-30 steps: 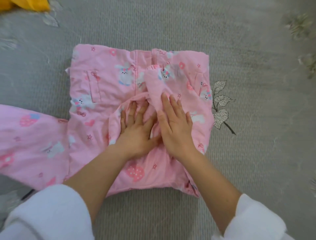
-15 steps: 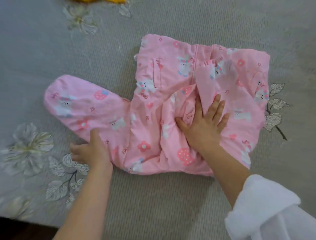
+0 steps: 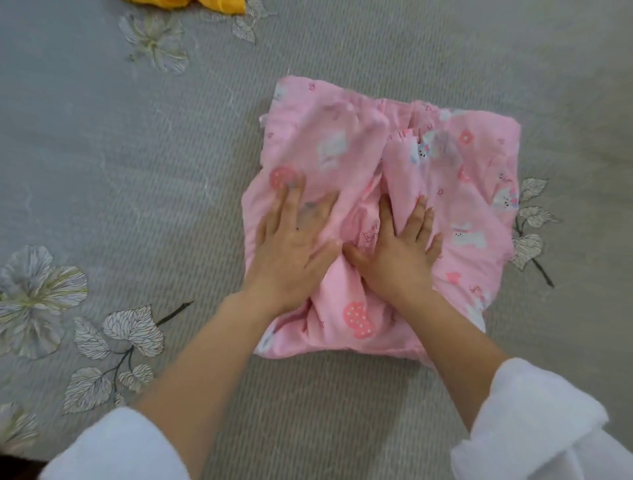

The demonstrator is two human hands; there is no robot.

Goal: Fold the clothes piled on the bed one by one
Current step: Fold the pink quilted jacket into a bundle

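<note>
The bed (image 3: 342, 404), under a ribbed grey spread embroidered with pale flowers and leaves, fills the view and serves as the folding surface. On it lies the pink bunny-print garment (image 3: 479, 192), the piece being folded, gathered into a thick, roughly square bundle whose turned-in flaps meet in a puffy ridge at its middle. From the garment's near side two bare forearms reach in out of white sleeves (image 3: 534, 421), pushed back, probably to keep the cuffs off the cloth. The left hand (image 3: 291, 250) lies flat on the garment's left half, fingers straight and spread, gripping nothing; its blurred fingertips suggest a smoothing stroke. The right hand (image 3: 400, 257) lies flat on the garment's centre, its thumb nearly meeting the other thumb, fingers likewise straight and holding nothing, though a fold of cloth rides over part of them. Both palms bear down, it seems, because the padded fabric wants to spring open: their weight pins the flaps and presses out trapped air. The next move, I judge, is to halve the bundle, and the risk is the ridge popping loose once the pressure lifts. Well beyond the garment's far edge a yellow cloth (image 3: 219, 4) peeks in, perhaps another piece waiting. By the garment's right edge an embroidered leaf sprig (image 3: 531, 219) shows, partly covered.
</note>
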